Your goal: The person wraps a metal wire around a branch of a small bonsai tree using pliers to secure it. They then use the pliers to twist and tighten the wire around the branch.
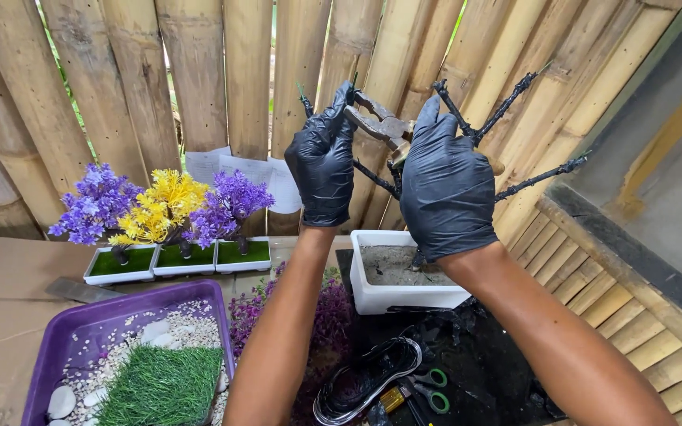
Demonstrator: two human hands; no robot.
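Pliers (pixel 379 125): worn metal, jaws pointing to 10 o'clock, raised above the pot. Bare tree (pixel 507 106): black wrapped branches spreading toward 1 and 3 o'clock, trunk upright in grey fill of white rectangular pot (pixel 404 293).

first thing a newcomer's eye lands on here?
Two black-gloved hands raised mid-frame against the bamboo wall: the left hand and right hand work metal pliers on a bare black wire tree set in a white pot. Next, the purple and yellow miniature trees at left, above a purple tray of pebbles and fake grass.
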